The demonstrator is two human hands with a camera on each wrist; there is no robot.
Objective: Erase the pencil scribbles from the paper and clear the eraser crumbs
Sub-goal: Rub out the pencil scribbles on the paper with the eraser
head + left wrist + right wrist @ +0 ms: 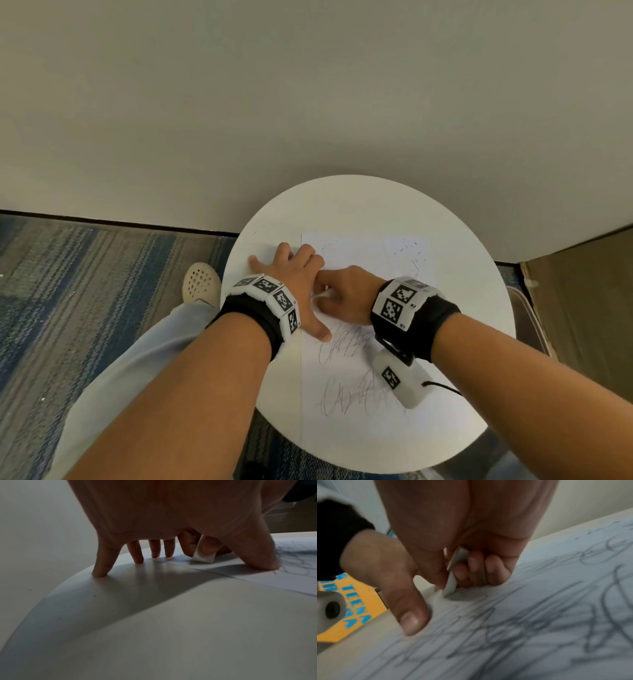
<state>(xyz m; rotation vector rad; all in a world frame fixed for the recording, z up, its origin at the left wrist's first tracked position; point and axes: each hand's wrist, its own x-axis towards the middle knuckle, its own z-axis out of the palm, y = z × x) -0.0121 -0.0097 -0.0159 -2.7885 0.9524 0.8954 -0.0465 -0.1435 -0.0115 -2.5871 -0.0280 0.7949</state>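
Note:
A white sheet of paper lies on a round white table. Pencil scribbles cross its middle and lower part, and dark eraser crumbs dot its top right. My left hand is spread with straight fingers, its fingertips on the table and paper edge and its thumb pressing the sheet. My right hand pinches a white eraser and holds its lower edge on the paper just right of my left hand. The eraser also shows behind my left palm.
The table stands against a plain wall, with striped carpet to the left. My leg and cream shoe are beside the table's left edge. A brown box stands to the right. Something orange with blue letters shows below the table.

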